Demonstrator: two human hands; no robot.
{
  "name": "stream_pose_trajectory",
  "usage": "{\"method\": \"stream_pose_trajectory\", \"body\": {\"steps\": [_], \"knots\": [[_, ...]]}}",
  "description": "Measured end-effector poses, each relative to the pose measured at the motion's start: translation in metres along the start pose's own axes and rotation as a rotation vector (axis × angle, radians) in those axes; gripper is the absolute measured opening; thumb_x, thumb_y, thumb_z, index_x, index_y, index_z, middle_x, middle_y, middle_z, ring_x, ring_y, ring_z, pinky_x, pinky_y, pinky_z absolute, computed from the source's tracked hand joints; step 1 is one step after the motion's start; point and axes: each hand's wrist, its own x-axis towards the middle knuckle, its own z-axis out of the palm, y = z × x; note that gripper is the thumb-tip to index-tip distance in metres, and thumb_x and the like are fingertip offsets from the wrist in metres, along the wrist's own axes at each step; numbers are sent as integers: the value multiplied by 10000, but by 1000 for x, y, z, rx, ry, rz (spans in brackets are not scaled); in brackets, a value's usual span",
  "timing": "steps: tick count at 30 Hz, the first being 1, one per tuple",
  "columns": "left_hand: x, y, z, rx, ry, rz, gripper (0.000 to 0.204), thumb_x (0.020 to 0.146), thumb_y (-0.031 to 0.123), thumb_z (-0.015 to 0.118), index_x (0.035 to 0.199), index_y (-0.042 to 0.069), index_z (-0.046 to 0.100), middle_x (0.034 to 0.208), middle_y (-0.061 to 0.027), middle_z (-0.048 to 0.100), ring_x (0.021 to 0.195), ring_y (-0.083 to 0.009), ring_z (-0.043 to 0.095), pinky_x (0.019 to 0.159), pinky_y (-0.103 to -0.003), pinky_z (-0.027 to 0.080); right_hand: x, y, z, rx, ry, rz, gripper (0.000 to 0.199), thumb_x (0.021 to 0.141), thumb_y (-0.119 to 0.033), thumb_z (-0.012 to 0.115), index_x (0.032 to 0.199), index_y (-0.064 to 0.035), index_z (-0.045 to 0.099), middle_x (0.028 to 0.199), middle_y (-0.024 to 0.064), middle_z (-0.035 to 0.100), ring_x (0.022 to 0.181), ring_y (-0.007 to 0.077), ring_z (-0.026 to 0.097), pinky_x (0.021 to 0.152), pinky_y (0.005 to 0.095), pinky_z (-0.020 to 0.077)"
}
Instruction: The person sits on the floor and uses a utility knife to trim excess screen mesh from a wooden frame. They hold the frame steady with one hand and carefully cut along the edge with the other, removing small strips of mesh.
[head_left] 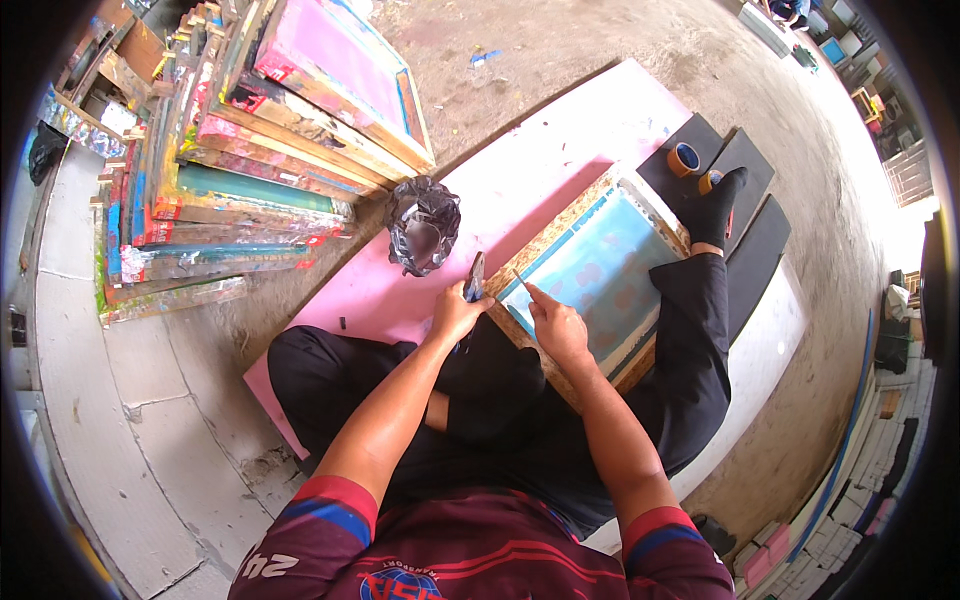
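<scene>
A wooden screen frame (560,235) with a light blue mesh (610,265) rests tilted across my lap and right leg. My left hand (455,315) grips a dark tool (475,277) held upright against the frame's near left corner. My right hand (555,322) pinches a thin pale stick-like tool (524,283) whose tip touches the frame's wooden edge beside the dark tool. I sit cross-legged in black trousers on a pink sheet (520,170).
A crumpled silver foil bag (422,225) lies on the pink sheet by the frame. Several stacked paint-stained frames (250,160) lean at the left. Two tape rolls (685,158) sit on black mats (745,180) near my socked foot (715,210). Concrete floor surrounds.
</scene>
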Motion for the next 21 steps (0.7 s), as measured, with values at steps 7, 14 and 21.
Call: {"method": "stream_pose_trajectory", "body": {"steps": [7,14,21], "knots": [[1,4,0,-15,4,14,493,832,236,887,1244,12,735,1004,-115,785,920,-196,737,840,-359,560,3,-9,9,-48,5,51,362,1030,-263,612,1384,-269,689,996,230,756,944,440,725,844,536,573],[0,3,-1,-1,-1,15,472,834,217,882,1236,15,738,995,-124,787,908,-202,740,835,-365,564,5,-31,3,-229,-116,137,395,1042,-258,565,1427,-253,651,997,225,761,952,448,726,865,551,572],[2,16,-3,45,-48,-30,402,829,221,884,1129,-2,737,946,-148,783,881,-230,749,806,-398,565,18,15,40,118,-18,73,406,1057,-258,545,1454,-230,629,1008,250,755,973,456,724,897,539,570]]}}
